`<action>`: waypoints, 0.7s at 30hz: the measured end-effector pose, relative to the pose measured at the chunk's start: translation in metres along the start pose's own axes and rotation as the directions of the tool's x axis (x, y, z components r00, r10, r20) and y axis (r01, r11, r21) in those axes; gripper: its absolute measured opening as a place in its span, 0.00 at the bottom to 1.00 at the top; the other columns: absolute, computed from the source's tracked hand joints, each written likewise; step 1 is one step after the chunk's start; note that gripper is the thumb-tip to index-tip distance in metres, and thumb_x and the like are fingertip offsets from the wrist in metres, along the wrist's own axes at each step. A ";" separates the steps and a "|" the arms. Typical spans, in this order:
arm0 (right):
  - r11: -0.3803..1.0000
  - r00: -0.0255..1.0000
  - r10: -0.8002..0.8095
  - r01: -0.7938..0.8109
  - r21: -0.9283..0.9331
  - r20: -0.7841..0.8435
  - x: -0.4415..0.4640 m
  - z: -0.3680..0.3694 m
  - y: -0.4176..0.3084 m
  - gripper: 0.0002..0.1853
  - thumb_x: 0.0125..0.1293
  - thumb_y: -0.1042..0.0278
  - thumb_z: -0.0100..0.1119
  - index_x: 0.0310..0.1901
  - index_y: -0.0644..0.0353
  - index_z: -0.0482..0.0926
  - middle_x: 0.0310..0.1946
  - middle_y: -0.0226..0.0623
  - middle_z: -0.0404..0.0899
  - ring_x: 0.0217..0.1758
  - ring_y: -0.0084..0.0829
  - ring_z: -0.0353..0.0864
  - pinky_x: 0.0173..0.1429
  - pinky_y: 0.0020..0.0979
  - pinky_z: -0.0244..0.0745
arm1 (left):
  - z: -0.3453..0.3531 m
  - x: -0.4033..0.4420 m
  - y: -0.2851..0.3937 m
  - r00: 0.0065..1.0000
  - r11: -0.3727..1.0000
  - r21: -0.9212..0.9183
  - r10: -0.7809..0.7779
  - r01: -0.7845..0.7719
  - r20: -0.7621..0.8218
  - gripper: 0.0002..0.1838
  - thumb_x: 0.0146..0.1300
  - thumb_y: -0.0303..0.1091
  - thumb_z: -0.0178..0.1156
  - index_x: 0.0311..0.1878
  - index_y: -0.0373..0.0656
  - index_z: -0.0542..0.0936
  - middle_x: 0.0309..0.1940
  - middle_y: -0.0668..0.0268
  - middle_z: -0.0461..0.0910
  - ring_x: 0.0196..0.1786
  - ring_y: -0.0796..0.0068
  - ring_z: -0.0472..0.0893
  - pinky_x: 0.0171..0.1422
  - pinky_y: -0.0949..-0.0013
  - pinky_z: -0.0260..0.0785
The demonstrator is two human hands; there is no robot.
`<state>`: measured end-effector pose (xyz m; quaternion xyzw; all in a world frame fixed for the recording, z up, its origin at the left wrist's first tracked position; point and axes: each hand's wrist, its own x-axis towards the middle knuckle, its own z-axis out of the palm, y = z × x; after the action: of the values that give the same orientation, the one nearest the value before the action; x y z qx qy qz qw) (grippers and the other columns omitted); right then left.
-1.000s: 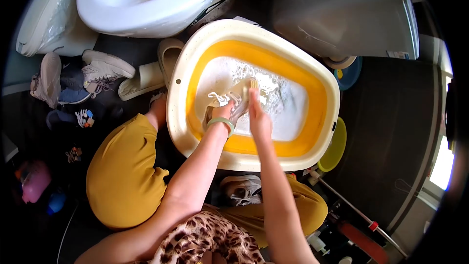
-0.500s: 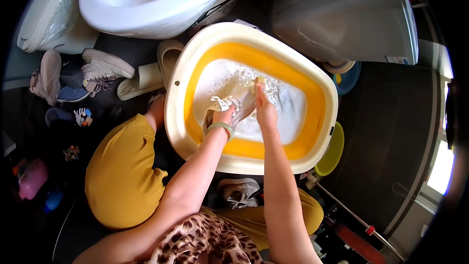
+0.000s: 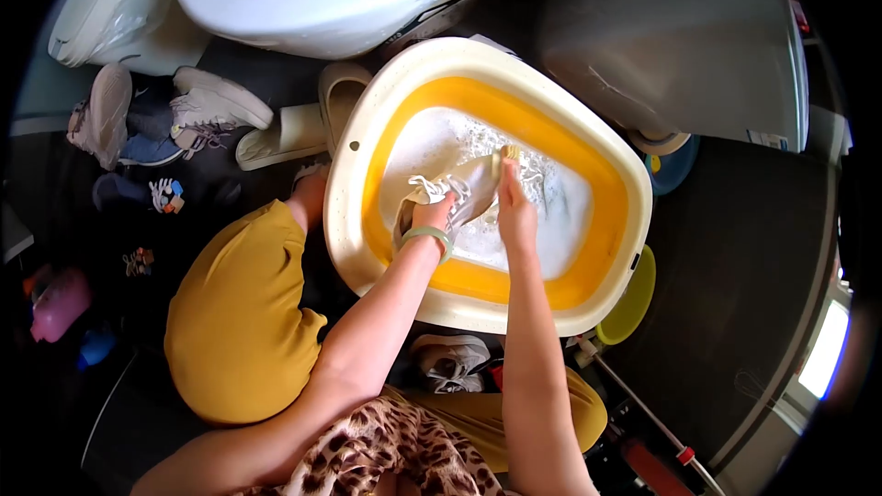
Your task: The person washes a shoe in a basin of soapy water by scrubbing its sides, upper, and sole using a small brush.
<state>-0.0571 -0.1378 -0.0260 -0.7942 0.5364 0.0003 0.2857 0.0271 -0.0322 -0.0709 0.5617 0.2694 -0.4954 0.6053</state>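
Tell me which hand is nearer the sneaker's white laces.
Left. The left hand holds the sneaker beside the white laces; the right hand is farther off, near the toe, holding a brush.

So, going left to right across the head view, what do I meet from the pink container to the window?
Pink container → left trouser leg → left hand → right hand → green bowl → window. The shoe and brush overlap the hands, so I left them out.

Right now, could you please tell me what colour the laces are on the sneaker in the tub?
White; the laces show best in the head view.
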 end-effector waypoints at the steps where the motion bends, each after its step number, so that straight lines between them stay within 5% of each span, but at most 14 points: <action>1: 0.999 0.998 0.023 -0.026 0.041 0.059 -0.018 -0.004 -0.012 0.20 0.69 0.63 0.50 0.62 0.45 0.70 0.41 0.55 0.78 0.43 0.44 0.82 0.44 0.36 0.73 | 0.003 0.001 0.003 0.998 0.990 -0.125 -0.067 0.063 -0.023 0.13 0.60 0.33 0.62 0.46 0.39 0.78 0.38 0.64 0.81 0.37 0.71 0.80 0.40 0.68 0.72; 2: 0.996 0.991 0.047 -0.056 0.074 0.123 -0.038 -0.004 -0.022 0.20 0.68 0.65 0.51 0.61 0.46 0.71 0.43 0.55 0.78 0.46 0.42 0.82 0.45 0.35 0.73 | 0.005 -0.001 0.004 0.989 0.959 -0.253 -0.140 0.126 -0.038 0.12 0.60 0.33 0.62 0.45 0.39 0.79 0.37 0.64 0.81 0.37 0.71 0.80 0.39 0.69 0.72; 3: 0.915 0.930 -0.341 0.362 0.177 -0.138 -0.053 0.012 -0.025 0.22 0.66 0.70 0.54 0.62 0.47 0.70 0.46 0.52 0.78 0.47 0.39 0.82 0.46 0.33 0.73 | 0.004 -0.001 0.008 0.975 0.934 -0.291 -0.222 0.209 -0.012 0.12 0.60 0.34 0.61 0.45 0.40 0.79 0.35 0.64 0.80 0.36 0.72 0.80 0.37 0.70 0.72; 4: 0.994 0.995 -0.073 0.067 0.081 0.067 -0.070 0.009 -0.021 0.24 0.64 0.73 0.56 0.62 0.45 0.71 0.48 0.50 0.78 0.48 0.40 0.82 0.46 0.33 0.74 | 0.006 -0.003 0.010 0.975 0.931 -0.303 -0.220 0.205 -0.016 0.12 0.60 0.34 0.61 0.45 0.40 0.79 0.35 0.64 0.80 0.36 0.72 0.80 0.37 0.70 0.72; 6: 0.990 0.995 -0.096 0.092 0.108 0.034 -0.062 0.010 -0.017 0.21 0.66 0.68 0.53 0.61 0.45 0.71 0.44 0.51 0.80 0.44 0.41 0.83 0.43 0.36 0.75 | 0.009 -0.007 0.013 0.978 0.951 -0.239 -0.209 0.198 -0.023 0.13 0.61 0.34 0.60 0.47 0.39 0.77 0.36 0.63 0.80 0.35 0.71 0.80 0.36 0.70 0.72; 8: 0.980 0.969 0.200 -0.198 -0.027 0.148 -0.030 -0.009 -0.031 0.19 0.68 0.62 0.49 0.60 0.46 0.72 0.37 0.54 0.80 0.40 0.43 0.83 0.41 0.39 0.74 | 0.013 -0.018 0.021 0.988 0.985 -0.089 -0.149 0.145 -0.030 0.16 0.60 0.33 0.60 0.50 0.39 0.75 0.41 0.62 0.78 0.39 0.71 0.78 0.40 0.70 0.73; 12: 0.999 0.999 -0.040 0.039 -0.017 -0.030 0.010 0.003 0.000 0.19 0.69 0.62 0.49 0.61 0.47 0.71 0.37 0.54 0.80 0.37 0.43 0.83 0.40 0.39 0.74 | 0.006 0.005 -0.006 0.998 0.998 -0.059 -0.035 0.038 0.057 0.16 0.60 0.32 0.60 0.50 0.38 0.74 0.41 0.63 0.78 0.41 0.71 0.78 0.42 0.69 0.72; 14: 1.000 0.999 -0.011 0.012 -0.005 0.052 -0.011 0.002 -0.010 0.20 0.69 0.64 0.49 0.62 0.49 0.70 0.40 0.54 0.80 0.41 0.41 0.83 0.42 0.36 0.74 | 0.009 0.008 -0.008 0.999 0.998 -0.065 -0.022 0.025 0.045 0.16 0.60 0.31 0.59 0.50 0.37 0.74 0.41 0.63 0.78 0.41 0.71 0.78 0.42 0.69 0.73; 15: 1.000 0.992 0.021 -0.023 0.012 0.125 -0.028 0.002 -0.018 0.20 0.68 0.65 0.49 0.62 0.51 0.70 0.43 0.54 0.79 0.44 0.38 0.83 0.44 0.34 0.74 | 0.010 0.008 -0.007 0.994 0.970 -0.225 -0.083 0.096 0.066 0.16 0.59 0.28 0.60 0.50 0.37 0.74 0.42 0.64 0.77 0.41 0.72 0.77 0.43 0.70 0.71; 16: 0.932 0.931 -0.348 0.356 0.071 -0.108 -0.042 0.020 -0.001 0.20 0.70 0.65 0.48 0.63 0.52 0.69 0.49 0.52 0.77 0.50 0.34 0.80 0.48 0.29 0.72 | 0.010 0.009 -0.006 0.993 0.951 -0.286 -0.101 0.116 0.066 0.14 0.59 0.28 0.60 0.49 0.38 0.74 0.40 0.64 0.77 0.39 0.73 0.77 0.41 0.70 0.71; 18: 0.987 0.993 -0.102 0.094 0.130 0.058 -0.065 0.014 -0.010 0.20 0.71 0.66 0.47 0.63 0.51 0.68 0.54 0.49 0.74 0.54 0.34 0.79 0.50 0.27 0.71 | 0.012 0.014 -0.015 0.995 0.954 -0.287 -0.073 0.089 0.068 0.12 0.57 0.27 0.60 0.46 0.39 0.75 0.36 0.66 0.77 0.35 0.74 0.76 0.38 0.70 0.70; 21: 0.999 0.995 0.013 -0.016 0.038 0.094 -0.034 0.003 -0.007 0.21 0.68 0.68 0.48 0.62 0.51 0.69 0.49 0.49 0.78 0.50 0.34 0.80 0.48 0.30 0.72 | 0.013 0.011 -0.015 0.995 0.997 -0.078 0.030 -0.022 0.091 0.16 0.56 0.28 0.62 0.48 0.38 0.74 0.39 0.66 0.77 0.39 0.73 0.76 0.42 0.70 0.69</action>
<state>-0.0640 -0.1057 -0.0151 -0.7837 0.5280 0.0294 0.3259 0.0147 -0.0455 -0.0842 0.5178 0.2527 -0.5022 0.6448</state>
